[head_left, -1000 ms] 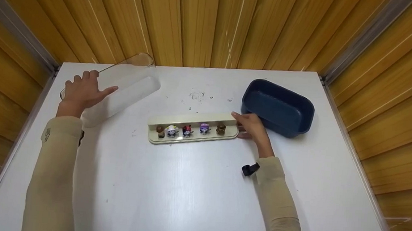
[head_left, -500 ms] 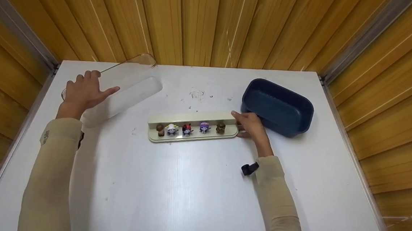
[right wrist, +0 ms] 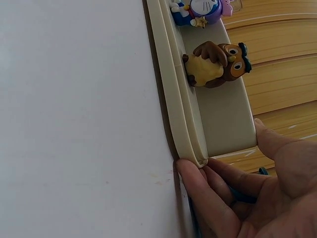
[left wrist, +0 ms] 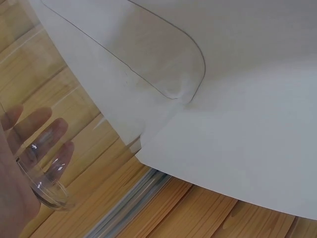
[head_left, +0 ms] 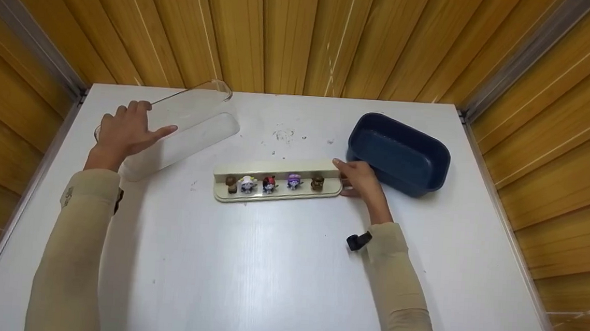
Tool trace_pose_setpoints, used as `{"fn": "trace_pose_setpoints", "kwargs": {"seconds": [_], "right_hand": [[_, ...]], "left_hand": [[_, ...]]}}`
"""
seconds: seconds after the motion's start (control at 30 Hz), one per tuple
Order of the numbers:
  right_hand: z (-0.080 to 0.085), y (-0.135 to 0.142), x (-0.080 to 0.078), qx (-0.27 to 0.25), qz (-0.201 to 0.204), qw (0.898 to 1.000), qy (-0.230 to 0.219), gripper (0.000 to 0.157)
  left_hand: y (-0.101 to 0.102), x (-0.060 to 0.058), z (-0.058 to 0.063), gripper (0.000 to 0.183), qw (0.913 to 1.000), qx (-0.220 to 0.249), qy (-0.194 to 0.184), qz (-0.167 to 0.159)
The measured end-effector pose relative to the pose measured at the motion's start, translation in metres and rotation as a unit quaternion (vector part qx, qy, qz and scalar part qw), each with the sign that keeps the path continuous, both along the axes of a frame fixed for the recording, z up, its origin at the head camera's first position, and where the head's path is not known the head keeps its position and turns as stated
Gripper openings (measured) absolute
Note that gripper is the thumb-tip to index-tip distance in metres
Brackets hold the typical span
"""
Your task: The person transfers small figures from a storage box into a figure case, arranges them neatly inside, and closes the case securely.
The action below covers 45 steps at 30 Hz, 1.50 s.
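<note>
In the head view, my left hand holds a clear plastic cover at its left end, on the left of the table. The fingers show through the plastic in the left wrist view, and the thumb sticks out to the side. A cream display stand lies mid-table with a row of small figurines on its step, among them a brown owl figurine at the right end. My right hand grips the stand's right end, thumb on the raised back, other fingers at the lower edge.
A dark blue open bin stands just behind my right hand. Wood-patterned walls enclose the white table at the back and both sides.
My left hand and the clear cover have shifted slightly to the right. My right hand stays on the end of the stand, and the figurines keep their places.
</note>
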State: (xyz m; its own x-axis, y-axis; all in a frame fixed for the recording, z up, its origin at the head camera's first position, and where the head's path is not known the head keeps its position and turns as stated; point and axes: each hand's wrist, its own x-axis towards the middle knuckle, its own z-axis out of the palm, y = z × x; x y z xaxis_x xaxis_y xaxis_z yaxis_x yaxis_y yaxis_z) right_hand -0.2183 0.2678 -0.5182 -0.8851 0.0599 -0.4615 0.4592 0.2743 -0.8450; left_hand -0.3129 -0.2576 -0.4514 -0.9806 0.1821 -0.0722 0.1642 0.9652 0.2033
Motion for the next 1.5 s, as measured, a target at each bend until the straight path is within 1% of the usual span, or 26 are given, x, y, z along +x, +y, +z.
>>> {"fn": "trace_pose_setpoints", "kwargs": {"seconds": [0.33,0.47,0.6,0.73,0.93,1.0,1.1,1.2,1.27,1.37,1.5], "right_hand": [[-0.003,-0.001,0.000,-0.005,-0.004,1.000,-0.001,0.061],[-0.005,-0.002,-0.001,-0.005,-0.005,1.000,0.001,0.061],[-0.006,-0.002,0.000,-0.002,-0.006,1.000,0.002,0.060],[-0.005,0.000,0.000,0.005,-0.005,1.000,0.002,0.063],[-0.002,0.002,0.001,0.011,-0.003,1.000,0.001,0.067],[-0.002,0.002,0.001,0.011,-0.004,1.000,-0.002,0.067],[-0.003,0.001,0.000,0.011,-0.002,1.000,-0.005,0.065],[-0.003,-0.001,-0.001,0.008,-0.001,1.000,-0.004,0.063],[-0.003,-0.001,-0.001,0.006,0.001,1.000,-0.004,0.064],[-0.001,0.000,-0.001,0.002,0.001,1.000,-0.006,0.066],[0.001,0.001,-0.002,-0.005,0.002,1.000,-0.010,0.070]], "left_hand": [[0.006,0.004,0.000,0.117,0.9999,-0.006,-0.007,-0.012],[0.006,0.006,0.000,0.115,0.9999,-0.002,0.000,-0.015],[0.006,0.010,0.001,0.113,0.9998,0.008,0.008,-0.014],[0.009,0.013,0.001,0.111,0.9996,0.021,0.012,-0.013],[0.025,0.017,0.003,0.106,0.9983,0.051,0.017,-0.022],[0.031,0.018,0.004,0.105,0.9976,0.060,0.017,-0.028],[0.039,0.021,0.002,0.105,0.9970,0.059,0.017,-0.047],[0.044,0.023,0.000,0.104,0.9962,0.052,0.016,-0.068],[0.045,0.025,-0.001,0.103,0.9956,0.055,0.019,-0.074],[0.044,0.028,0.000,0.100,0.9941,0.081,0.026,-0.067],[0.041,0.033,0.002,0.093,0.9896,0.133,0.034,-0.042]]}}
